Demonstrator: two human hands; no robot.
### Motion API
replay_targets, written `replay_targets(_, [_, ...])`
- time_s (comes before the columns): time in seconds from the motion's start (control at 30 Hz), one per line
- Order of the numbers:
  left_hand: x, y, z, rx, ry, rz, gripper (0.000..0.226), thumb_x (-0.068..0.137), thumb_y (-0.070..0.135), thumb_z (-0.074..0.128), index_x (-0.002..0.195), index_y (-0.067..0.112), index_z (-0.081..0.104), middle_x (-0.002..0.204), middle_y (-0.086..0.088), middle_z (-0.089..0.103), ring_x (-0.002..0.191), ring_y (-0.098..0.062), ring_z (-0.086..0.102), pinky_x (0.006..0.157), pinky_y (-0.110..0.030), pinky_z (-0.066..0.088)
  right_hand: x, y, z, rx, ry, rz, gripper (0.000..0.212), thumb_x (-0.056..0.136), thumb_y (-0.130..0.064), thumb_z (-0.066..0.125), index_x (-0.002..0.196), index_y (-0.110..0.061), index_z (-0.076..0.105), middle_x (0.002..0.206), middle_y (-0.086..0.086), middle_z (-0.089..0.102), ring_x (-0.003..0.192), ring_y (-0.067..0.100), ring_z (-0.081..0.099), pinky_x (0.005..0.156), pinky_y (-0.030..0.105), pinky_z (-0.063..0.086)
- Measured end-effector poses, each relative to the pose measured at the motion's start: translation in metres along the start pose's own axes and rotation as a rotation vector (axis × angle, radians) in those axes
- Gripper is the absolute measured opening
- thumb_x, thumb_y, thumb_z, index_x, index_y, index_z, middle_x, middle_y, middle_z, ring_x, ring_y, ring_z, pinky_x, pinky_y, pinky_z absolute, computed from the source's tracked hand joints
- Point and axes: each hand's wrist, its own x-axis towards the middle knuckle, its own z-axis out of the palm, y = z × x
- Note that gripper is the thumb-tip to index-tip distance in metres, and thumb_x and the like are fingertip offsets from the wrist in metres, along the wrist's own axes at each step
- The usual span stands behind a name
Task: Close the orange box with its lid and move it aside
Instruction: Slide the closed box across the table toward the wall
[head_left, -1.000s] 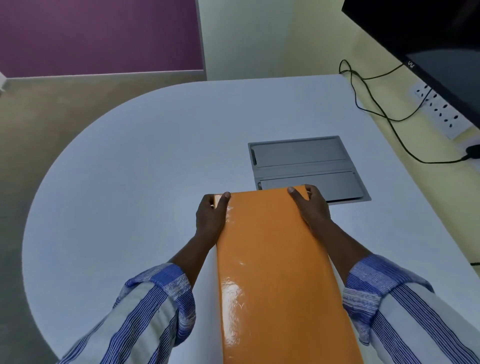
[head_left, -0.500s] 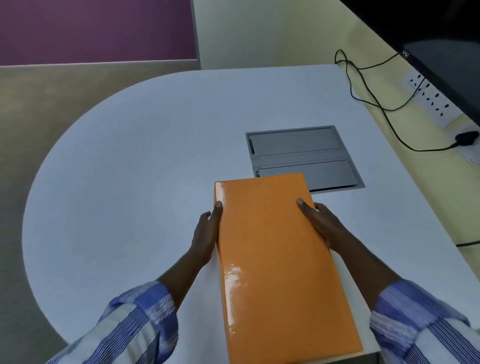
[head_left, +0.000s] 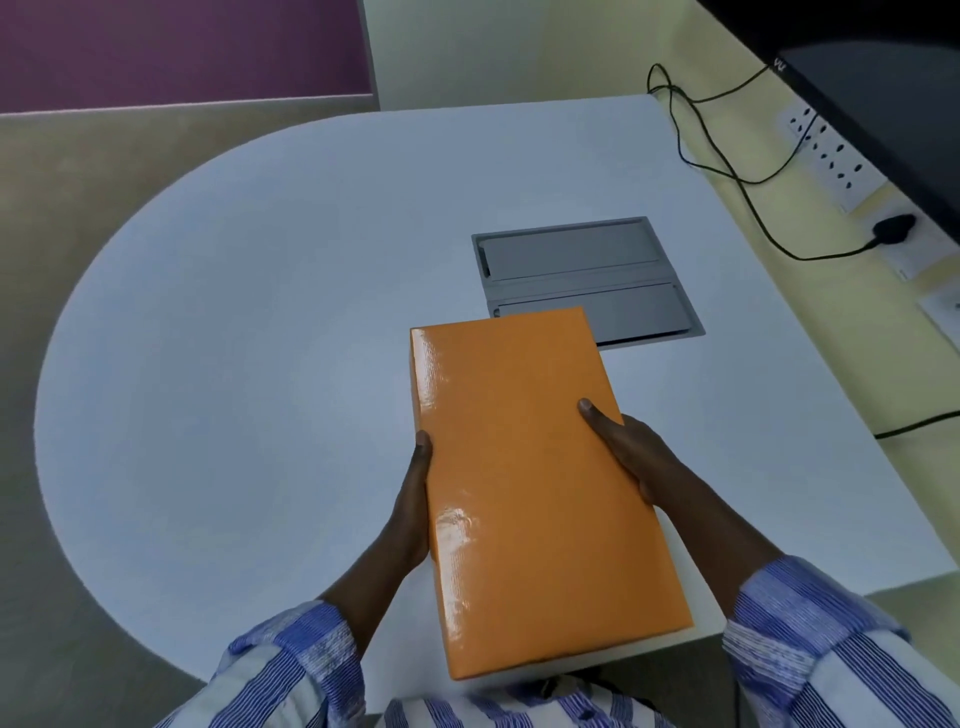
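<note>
The orange box (head_left: 530, 483) is closed, its glossy lid facing up, and it lies lengthwise near the front edge of the white table (head_left: 270, 332). My left hand (head_left: 413, 499) grips its left long side, thumb at the lid's edge. My right hand (head_left: 631, 449) holds the right long side, thumb resting on top of the lid. The fingers under both sides are hidden by the box. Its far end overlaps the front edge of the grey hatch.
A grey cable hatch (head_left: 582, 270) is set into the table just beyond the box. Black cables (head_left: 727, 171) run along the right to a plug (head_left: 893, 231) and a white socket strip (head_left: 831, 156). A dark screen (head_left: 883, 88) hangs at the upper right.
Both hands slid from the box's far corners back along its long sides to the middle. The whole box now shows, nearer to me in view.
</note>
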Motion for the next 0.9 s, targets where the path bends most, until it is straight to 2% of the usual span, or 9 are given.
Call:
replay_targets(0.17, [-0.003,-0.007,0.021,-0.001,-0.042,-0.008,0.089,0.076,0.074,0.068,0.147,0.022,0.052,0.140,-0.022,0.061,0.122,-0.044,0.064,0.092,-0.055,0.056,-0.003,0.007,-0.022,0.012,-0.009,-0.011,0.100,0.055,-0.090,0.067,0.131,-0.026,0.059,0.113,0.001,0.073,0.098,0.025,0.072,0.090,0.050,0.058])
replay_targets(0.37, [0.007,-0.033,0.078,0.131,0.086,0.047,0.082,0.081,0.060,0.067,0.146,0.015,0.047,0.129,-0.022,0.068,0.111,-0.040,0.070,0.082,-0.046,0.060,-0.005,0.011,-0.088,-0.008,-0.006,-0.056,0.098,0.057,-0.090,0.067,0.130,-0.026,0.059,0.110,-0.002,0.072,0.097,0.023,0.072,0.087,0.045,0.058])
replay_targets(0.43, [0.014,-0.042,0.103,0.129,0.102,0.069,0.078,0.084,0.057,0.065,0.146,0.015,0.047,0.131,-0.024,0.066,0.113,-0.042,0.069,0.083,-0.048,0.059,-0.007,0.013,-0.114,-0.034,0.042,-0.074,0.097,0.060,-0.090,0.065,0.132,-0.025,0.058,0.113,-0.002,0.071,0.098,0.022,0.070,0.089,0.046,0.058])
replay_targets(0.5, [0.025,-0.052,0.128,0.117,0.099,0.086,0.073,0.087,0.055,0.063,0.147,0.017,0.046,0.134,-0.024,0.064,0.117,-0.044,0.066,0.086,-0.052,0.058,-0.007,0.017,-0.135,-0.123,0.179,-0.126,0.100,0.065,-0.090,0.060,0.140,-0.024,0.051,0.129,0.002,0.066,0.109,0.025,0.067,0.096,0.048,0.054])
replay_targets(0.57, [0.037,-0.061,0.152,0.130,0.103,0.096,0.075,0.085,0.056,0.063,0.148,0.020,0.045,0.137,-0.022,0.063,0.121,-0.045,0.064,0.093,-0.059,0.055,-0.009,0.022,-0.151,-0.287,0.352,-0.228,0.102,0.075,-0.084,0.056,0.153,-0.022,0.035,0.149,0.008,0.052,0.129,0.031,0.055,0.106,0.050,0.046])
replay_targets(0.63, [0.049,-0.069,0.178,0.168,0.107,0.108,0.082,0.080,0.062,0.067,0.149,0.025,0.044,0.138,-0.019,0.063,0.123,-0.043,0.063,0.102,-0.065,0.050,-0.012,0.031,-0.162,-0.451,0.472,-0.403,0.098,0.084,-0.075,0.055,0.157,-0.017,0.026,0.159,0.011,0.039,0.142,0.031,0.042,0.114,0.050,0.037])
replay_targets(0.73, [0.067,-0.079,0.219,0.237,0.138,0.111,0.084,0.075,0.068,0.065,0.148,0.033,0.043,0.138,-0.010,0.064,0.124,-0.037,0.063,0.104,-0.065,0.047,-0.019,0.050,-0.176,-0.639,0.512,-0.564,0.093,0.089,-0.070,0.051,0.159,-0.016,0.022,0.167,0.013,0.019,0.153,0.030,0.019,0.123,0.052,0.019])
replay_targets(0.8, [0.078,-0.087,0.244,0.269,0.168,0.089,0.082,0.074,0.071,0.062,0.146,0.036,0.042,0.134,-0.003,0.064,0.121,-0.030,0.063,0.098,-0.059,0.052,-0.022,0.065,-0.185,-0.739,0.508,-0.611,0.093,0.089,-0.074,0.044,0.160,-0.019,0.020,0.169,0.009,0.010,0.156,0.029,0.008,0.124,0.054,0.010])
replay_targets(0.9, [0.094,-0.099,0.279,0.269,0.164,0.065,0.078,0.073,0.072,0.060,0.141,0.040,0.041,0.127,0.005,0.064,0.111,-0.022,0.064,0.075,-0.041,0.054,-0.025,0.088,-0.199,-0.785,0.430,-0.639,0.093,0.089,-0.078,0.035,0.162,-0.025,0.011,0.170,0.005,0.001,0.157,0.028,-0.001,0.124,0.056,0.007])
